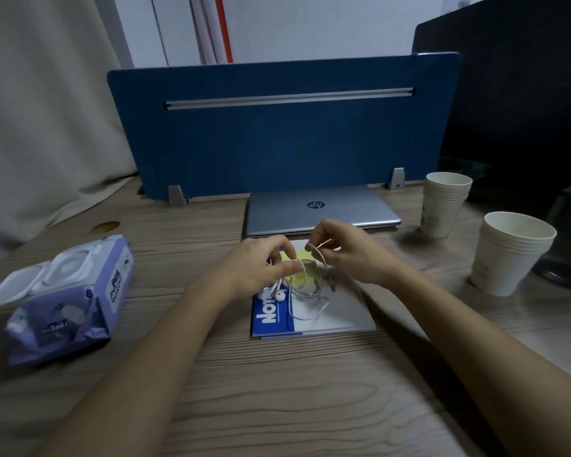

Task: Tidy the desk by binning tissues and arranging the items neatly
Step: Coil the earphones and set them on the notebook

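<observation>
Two hands on one job: coiling the earphones [279, 293] over the notebook [274, 319]. My left hand [257, 268] pinches the cord at the earbud end, buds hanging just under its fingers; my right hand [340, 255] pinches a loop of cord a little further along, so both are closed on the cord, close together but not touching. Slack lies in a loose tangle on the notebook below and between them. To do it well, I think: keep left as the anchor, feed even loops with right, don't yank the tangle, tuck the plug end last. Count: one set of earphones, one notebook, one closed laptop [322, 209] just beyond my hands, one wipes pack [70, 305] well left of my left hand with lid open, two cup stacks [508, 255] right of my right hand. No loose tissues in view.
</observation>
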